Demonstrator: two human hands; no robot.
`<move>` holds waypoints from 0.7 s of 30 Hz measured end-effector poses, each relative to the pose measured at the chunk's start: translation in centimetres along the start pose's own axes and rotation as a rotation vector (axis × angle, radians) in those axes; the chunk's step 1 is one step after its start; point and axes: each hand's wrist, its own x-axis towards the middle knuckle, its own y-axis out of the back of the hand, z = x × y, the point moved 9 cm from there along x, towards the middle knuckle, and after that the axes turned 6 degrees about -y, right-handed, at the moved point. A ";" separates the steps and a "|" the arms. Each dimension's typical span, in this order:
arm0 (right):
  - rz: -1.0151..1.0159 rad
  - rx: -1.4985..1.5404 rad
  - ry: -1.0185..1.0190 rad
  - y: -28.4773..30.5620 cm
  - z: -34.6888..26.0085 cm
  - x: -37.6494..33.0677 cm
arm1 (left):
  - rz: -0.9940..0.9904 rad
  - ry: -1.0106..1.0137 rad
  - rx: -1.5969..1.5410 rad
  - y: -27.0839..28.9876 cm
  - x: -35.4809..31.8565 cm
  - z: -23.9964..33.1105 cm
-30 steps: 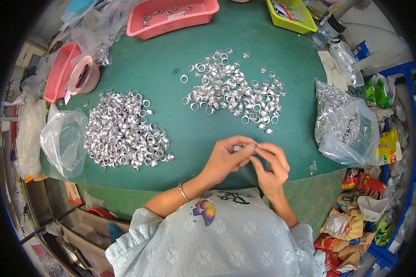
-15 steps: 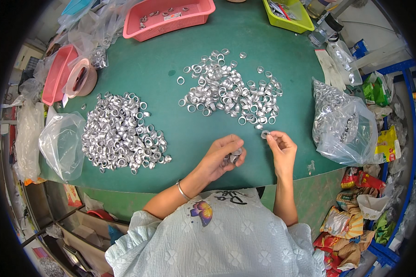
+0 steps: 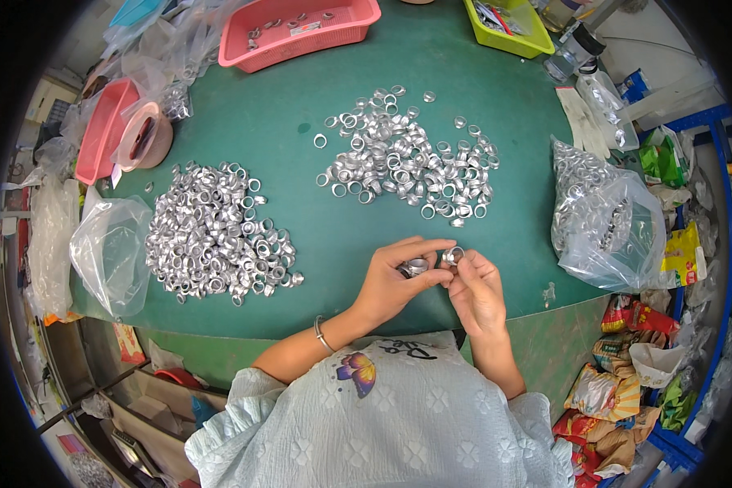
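Note:
Several silver metal rings (image 3: 416,267) sit in the curl of my left hand (image 3: 390,278), which is closed around them. My right hand (image 3: 477,294) pinches a single silver ring (image 3: 453,256) between thumb and fingers. The left fingertips reach out to that ring, and the two hands meet there, above the table's near edge. Beyond the hands lies a loose, spread-out pile of rings (image 3: 407,154). To the left of my left hand is a denser heap of similar rings (image 3: 215,232).
The green table (image 3: 260,98) carries a pink basket (image 3: 301,45) and a lime basket (image 3: 508,32) at the back. At right, a clear bag of rings (image 3: 602,211) lies near white gloves (image 3: 581,122). Left are a pink tray (image 3: 106,134), a round tub (image 3: 146,138) and an open plastic bag (image 3: 110,252).
My right hand has brought a ring from the near edge of the spread pile leftward and toward me, to my left hand. The left fingers have stretched out toward it.

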 end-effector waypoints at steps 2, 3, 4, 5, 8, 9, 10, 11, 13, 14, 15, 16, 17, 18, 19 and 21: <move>-0.033 -0.044 0.034 -0.4 -0.3 -0.1 | 0.019 0.009 0.015 0.0 0.0 0.3; 0.006 -0.118 0.077 -0.5 -0.6 -0.3 | 0.016 -0.009 0.021 0.0 0.0 0.3; 0.044 -0.192 0.121 -0.7 -1.0 -0.5 | 0.012 -0.026 0.027 0.1 0.0 0.2; 0.083 -0.267 0.165 -0.7 -1.4 -0.6 | 0.009 -0.044 0.032 0.1 0.0 0.2; 0.086 -0.392 0.227 -0.2 -2.1 -0.5 | 0.021 0.269 -0.329 -0.5 -0.5 -1.9; 0.118 -0.429 0.226 0.1 -2.4 -0.4 | -0.017 0.325 -0.464 -1.0 -0.7 -2.6; 0.150 -0.465 0.224 0.4 -2.9 -0.2 | -0.056 0.380 -0.600 -1.2 -0.9 -3.4; 0.180 -0.503 0.224 0.7 -3.4 0.0 | -0.096 0.433 -0.735 -1.6 -1.1 -3.9; 0.278 -0.723 0.308 1.1 -4.8 0.3 | -0.135 0.487 -0.902 -1.9 -1.4 -3.9; 0.327 -0.834 0.350 1.4 -5.6 0.5 | -0.155 0.513 -0.986 -2.1 -1.5 -3.8; 0.338 -0.943 0.417 2.0 -6.4 1.3 | -0.151 0.498 -0.984 -2.0 -1.5 -3.8; 0.393 -1.097 0.407 2.7 -7.2 1.9 | -0.147 0.483 -0.981 -1.9 -1.4 -3.8; 0.389 -1.233 0.481 2.3 -8.2 2.7 | -0.142 0.468 -0.977 -1.8 -1.3 -3.9; 0.388 -1.370 0.556 1.7 -9.3 3.5 | -0.106 0.483 -0.977 -1.8 -1.3 -4.2; 0.349 -1.437 0.638 1.1 -10.1 4.4 | -0.068 0.496 -0.977 -1.7 -1.3 -4.5; 0.261 -1.509 0.661 0.2 -10.6 7.1 | 0.013 0.501 -0.906 -0.7 -1.6 -5.3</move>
